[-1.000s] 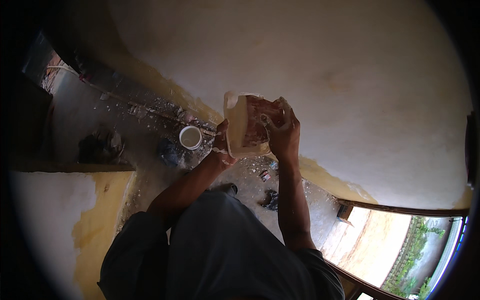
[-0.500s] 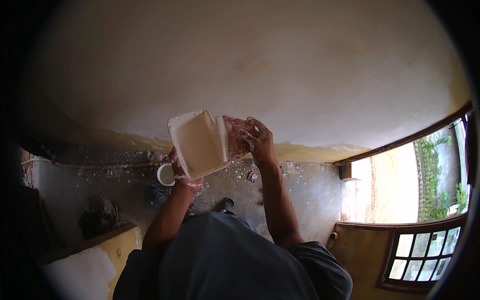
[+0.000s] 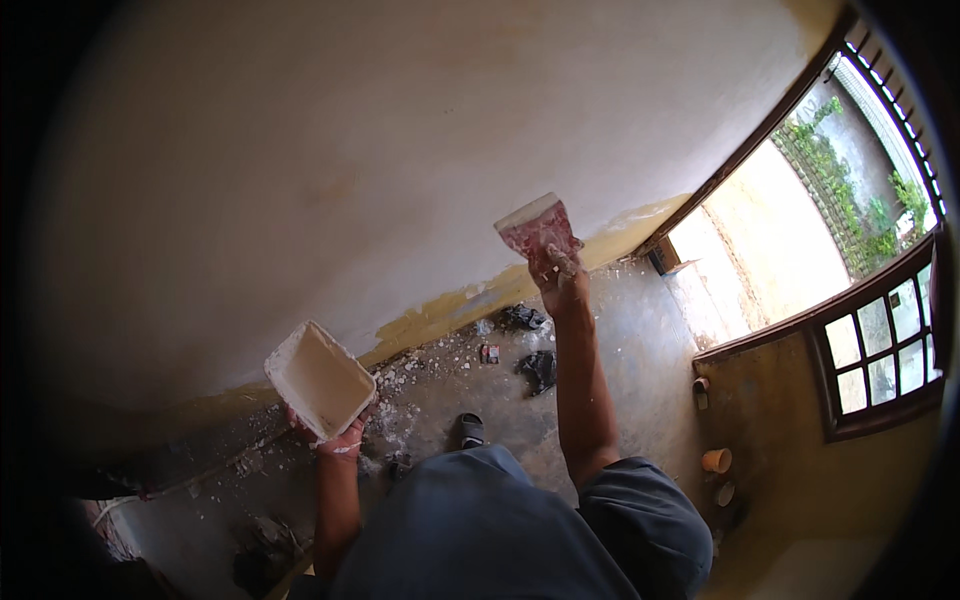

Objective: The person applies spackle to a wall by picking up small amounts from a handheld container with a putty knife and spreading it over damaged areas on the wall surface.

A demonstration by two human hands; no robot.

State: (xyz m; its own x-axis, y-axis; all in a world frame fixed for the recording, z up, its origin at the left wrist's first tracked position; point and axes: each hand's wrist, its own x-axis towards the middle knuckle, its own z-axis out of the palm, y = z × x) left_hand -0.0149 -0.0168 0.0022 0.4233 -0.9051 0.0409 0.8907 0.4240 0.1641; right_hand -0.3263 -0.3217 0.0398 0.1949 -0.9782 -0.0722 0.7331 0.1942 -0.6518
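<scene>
My left hand (image 3: 345, 440), smeared white, grips a pale rectangular plastic tub (image 3: 320, 380) from beneath, with cream-coloured filler inside. In my right hand (image 3: 558, 275) is a wide red putty knife (image 3: 532, 225), coated with filler along its pale top edge and raised in front of the off-white wall (image 3: 300, 150). My right fingers are closed on the knife, well apart from the tub.
Below the wall's yellow strip, the grey floor (image 3: 640, 370) holds white debris, black plastic bags (image 3: 537, 372) and a small packet (image 3: 489, 354). An orange pot (image 3: 716, 460) stands right. An open doorway (image 3: 760, 240) and a paned window (image 3: 880, 345) are at right.
The knife has left the tub and moved up and rightward in my right hand. My left hand has moved the tub down and left. The view has turned, showing more doorway and right-hand floor.
</scene>
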